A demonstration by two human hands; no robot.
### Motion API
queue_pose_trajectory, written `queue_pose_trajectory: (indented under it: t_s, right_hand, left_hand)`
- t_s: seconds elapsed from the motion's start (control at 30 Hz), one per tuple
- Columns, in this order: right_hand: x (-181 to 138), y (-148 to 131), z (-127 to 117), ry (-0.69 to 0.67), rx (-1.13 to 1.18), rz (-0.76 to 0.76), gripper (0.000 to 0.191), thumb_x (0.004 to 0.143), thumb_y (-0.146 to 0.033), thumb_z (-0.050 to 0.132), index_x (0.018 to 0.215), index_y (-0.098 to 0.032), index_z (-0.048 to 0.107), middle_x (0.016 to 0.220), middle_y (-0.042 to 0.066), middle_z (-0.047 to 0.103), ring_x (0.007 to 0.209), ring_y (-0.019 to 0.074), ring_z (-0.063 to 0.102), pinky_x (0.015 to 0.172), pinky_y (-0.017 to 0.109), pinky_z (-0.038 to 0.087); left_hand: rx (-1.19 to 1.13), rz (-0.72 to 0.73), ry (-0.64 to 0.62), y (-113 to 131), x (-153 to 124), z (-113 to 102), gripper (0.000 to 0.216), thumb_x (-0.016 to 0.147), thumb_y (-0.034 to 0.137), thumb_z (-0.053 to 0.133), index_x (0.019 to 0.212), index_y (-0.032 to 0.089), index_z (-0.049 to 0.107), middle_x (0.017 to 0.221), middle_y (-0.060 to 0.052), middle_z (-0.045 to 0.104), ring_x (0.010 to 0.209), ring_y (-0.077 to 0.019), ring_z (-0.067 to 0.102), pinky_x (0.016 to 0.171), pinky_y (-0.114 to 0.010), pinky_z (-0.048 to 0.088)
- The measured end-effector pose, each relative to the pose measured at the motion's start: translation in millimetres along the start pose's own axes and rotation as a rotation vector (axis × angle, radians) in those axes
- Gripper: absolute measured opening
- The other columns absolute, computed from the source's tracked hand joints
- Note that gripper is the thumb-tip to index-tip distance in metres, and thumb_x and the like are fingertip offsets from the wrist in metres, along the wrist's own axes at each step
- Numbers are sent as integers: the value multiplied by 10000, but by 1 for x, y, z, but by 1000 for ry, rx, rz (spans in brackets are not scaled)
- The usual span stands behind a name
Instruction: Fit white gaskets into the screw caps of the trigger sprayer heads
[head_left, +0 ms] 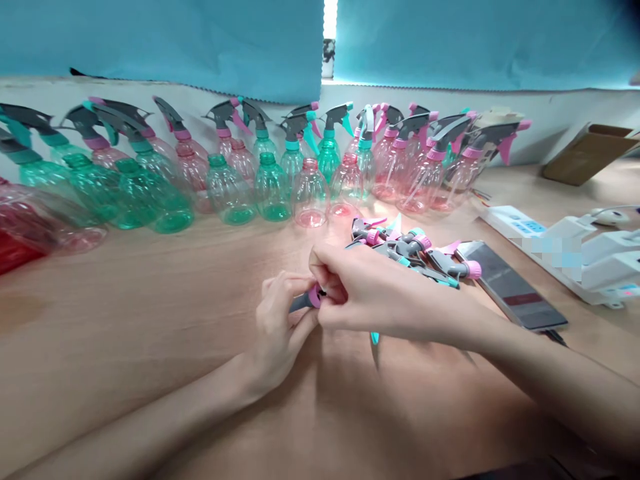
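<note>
Near the middle of the table, my left hand [277,313] grips a grey spray head [300,303] with a pink collar [315,295]. My right hand [345,283] is closed at the open side of that collar, fingers curled in a pinch. A small dark spot shows at the collar; what the right fingers hold is hidden. Just beyond the right hand lies a pile of loose spray heads [400,250], grey with pink or turquoise parts. Part of one turquoise trigger [375,338] shows below my right wrist.
Along the wall stand several pink and green clear bottles [273,190], many topped with spray heads. A phone [515,287] lies right of the pile, beside a white power strip [530,250] with plugs. A cardboard box [587,153] is at the back right, a red object [20,243] far left.
</note>
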State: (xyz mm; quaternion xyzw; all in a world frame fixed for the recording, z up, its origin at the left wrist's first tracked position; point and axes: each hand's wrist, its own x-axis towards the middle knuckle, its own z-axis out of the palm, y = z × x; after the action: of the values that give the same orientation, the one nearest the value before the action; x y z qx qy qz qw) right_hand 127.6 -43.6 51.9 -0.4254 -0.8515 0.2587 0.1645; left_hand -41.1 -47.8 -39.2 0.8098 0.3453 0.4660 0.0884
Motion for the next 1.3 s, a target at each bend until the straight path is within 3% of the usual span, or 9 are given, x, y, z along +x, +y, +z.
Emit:
queue_pose_trajectory:
  t_s: [0.17,0.33,0.5,0.7,0.87,1.03,1.13,1.3]
  right_hand:
    - [4,4,1,11,-10,52,160,705,-237,501,742,-221,346,645,-53,476,550,97,418,476,226,264]
    - [-9,-7,7,16,-370,-4,31,757,-156,449,762,-182,465,724,35,561,549,129,450,449,249,233]
    - [-18,-19,8,-88,-632,-162,159,680,-9,463,647,-153,520,856,120,581,552,136,447,447,267,219]
    - [-12,-20,14,-50,-679,-41,226,682,23,469,841,-116,550,802,93,571,566,157,484,399,249,195]
    - [-15,-9,10,-63,-521,-85,151,763,-28,464,845,-149,499,771,50,588,502,112,446,417,238,244]
    - [-18,2,-4,-55,-302,9,83,866,-120,422,826,-190,443,653,-25,547,493,94,457,399,208,249]
    - [-14,7,-14,-53,-142,12,42,877,-167,459,854,-202,463,713,-27,592,556,95,516,435,197,314]
    - [-4,8,-23,91,122,-42,115,789,-203,648,810,-193,535,755,-49,641,644,67,581,543,161,432]
  left_hand:
    - [28,19,-15,0,-1,-2,82,916,236,484,997,236,468,908,-27,602,810,-177,575,735,-350,444]
    - [55,59,-38,-1,-3,-2,98,911,199,501,999,224,465,905,-24,598,801,-172,567,727,-338,392]
    - [91,97,-65,2,-2,-2,74,908,154,465,955,210,463,909,-27,586,811,-169,551,729,-331,367]
    - [115,102,-47,1,-3,-3,126,891,113,464,977,205,466,917,-24,582,809,-164,548,750,-332,358]
    - [75,108,-35,0,-5,-5,116,903,142,510,1009,176,476,899,-31,582,820,-161,554,756,-329,372]
    - [-6,79,-24,-1,-1,-5,147,903,270,565,999,182,495,871,-25,609,789,-158,575,715,-316,409]
    - [-48,57,-41,-3,-1,-6,168,884,232,593,1021,182,510,891,-28,628,815,-161,588,733,-316,432]
    - [-109,-77,-61,-5,-6,-6,307,878,231,595,1169,210,500,999,-39,632,898,-177,596,786,-323,497]
